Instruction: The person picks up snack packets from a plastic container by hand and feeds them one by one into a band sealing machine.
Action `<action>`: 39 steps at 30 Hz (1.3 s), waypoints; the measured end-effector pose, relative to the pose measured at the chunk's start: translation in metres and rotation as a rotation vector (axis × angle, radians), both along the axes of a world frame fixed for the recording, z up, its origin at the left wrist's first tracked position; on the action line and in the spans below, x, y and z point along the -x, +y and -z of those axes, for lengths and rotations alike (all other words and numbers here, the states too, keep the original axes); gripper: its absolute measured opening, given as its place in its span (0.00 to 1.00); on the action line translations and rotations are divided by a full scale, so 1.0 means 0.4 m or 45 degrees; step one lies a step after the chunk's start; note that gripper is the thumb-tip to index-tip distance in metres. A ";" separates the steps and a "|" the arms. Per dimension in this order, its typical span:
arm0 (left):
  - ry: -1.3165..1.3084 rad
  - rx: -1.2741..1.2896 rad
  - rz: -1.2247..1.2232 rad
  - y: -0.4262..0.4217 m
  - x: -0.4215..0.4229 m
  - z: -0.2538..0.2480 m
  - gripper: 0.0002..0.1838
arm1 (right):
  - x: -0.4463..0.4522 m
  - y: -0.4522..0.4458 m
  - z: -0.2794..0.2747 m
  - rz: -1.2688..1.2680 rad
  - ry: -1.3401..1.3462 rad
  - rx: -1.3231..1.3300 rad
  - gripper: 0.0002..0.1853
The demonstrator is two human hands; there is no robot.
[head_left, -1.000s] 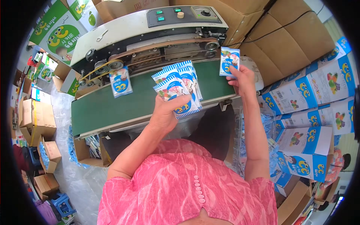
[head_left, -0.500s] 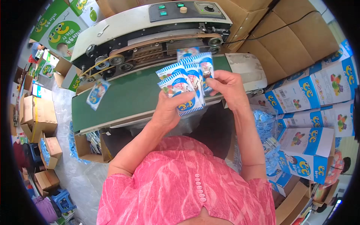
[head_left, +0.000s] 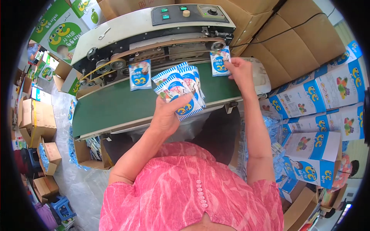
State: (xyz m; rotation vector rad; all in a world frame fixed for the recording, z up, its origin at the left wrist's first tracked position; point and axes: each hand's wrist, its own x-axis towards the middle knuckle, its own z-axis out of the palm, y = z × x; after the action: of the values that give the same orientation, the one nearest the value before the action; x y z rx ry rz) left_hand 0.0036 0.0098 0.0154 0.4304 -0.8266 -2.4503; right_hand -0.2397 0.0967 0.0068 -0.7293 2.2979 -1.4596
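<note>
My left hand (head_left: 169,111) is closed around a fanned stack of small blue-and-white printed packets (head_left: 180,90), the thumb pressed across the front one. My right hand (head_left: 241,73) pinches the edge of a single packet (head_left: 219,63), upright at the right end of the band sealing machine (head_left: 154,34), its top by the rollers. Farther left, another packet (head_left: 140,75) stands with its top edge at the machine's sealing band and its lower part over the green conveyor belt (head_left: 111,107).
An open carton (head_left: 90,154) holding packets stands below the belt's left end, with one packet (head_left: 72,107) just beyond that end. A clear bin of blue packets (head_left: 271,129) is beside my right arm. Printed cartons (head_left: 316,96) are stacked at right.
My right hand has moved from the stack up and right to the machine with one packet. The packet at the band has travelled left, and the earlier one has left the belt's left end.
</note>
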 end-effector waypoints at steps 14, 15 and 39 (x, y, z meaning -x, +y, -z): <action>0.082 -0.070 0.187 0.010 0.026 0.015 0.21 | -0.233 0.077 -0.046 -0.547 -0.353 0.398 0.07; 0.084 -0.080 0.183 0.012 0.029 0.017 0.21 | -0.238 0.077 -0.039 -0.567 -0.261 0.406 0.07; -0.015 -0.056 0.016 -0.006 0.026 0.005 0.19 | -0.104 0.041 -0.073 -0.197 -0.033 0.163 0.10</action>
State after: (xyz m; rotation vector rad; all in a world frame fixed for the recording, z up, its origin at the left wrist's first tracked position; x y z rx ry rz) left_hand -0.0067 0.0073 0.0135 0.4575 -0.7834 -2.4836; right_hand -0.1982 0.1130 0.0360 -0.8973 2.0929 -1.5454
